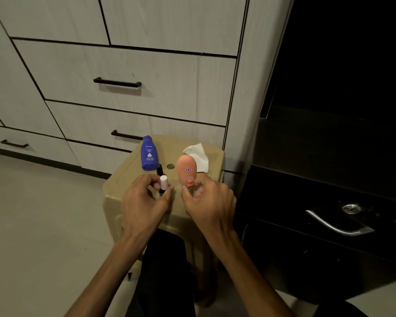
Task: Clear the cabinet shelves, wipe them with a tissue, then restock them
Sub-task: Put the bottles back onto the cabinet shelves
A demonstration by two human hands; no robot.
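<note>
A beige plastic stool (128,177) stands before the drawers and carries the items. On it a blue lotion bottle (148,153) stands at the back left, a peach oval bottle (186,168) with a handwritten label at the middle, and a white tissue (198,156) at the back right. My left hand (144,199) curls round a small dark bottle with a white cap (163,182); a second dark bottle (159,170) stands just behind it. My right hand (209,200) pinches a small clear bottle with an orange cap (189,183).
Pale wood-grain drawers with black bar handles (117,83) fill the wall behind the stool. A dark cabinet (329,156) with a metal lever handle (340,223) and lock stands at the right. Light floor (44,225) lies to the left. My dark-trousered legs (165,271) are below the stool.
</note>
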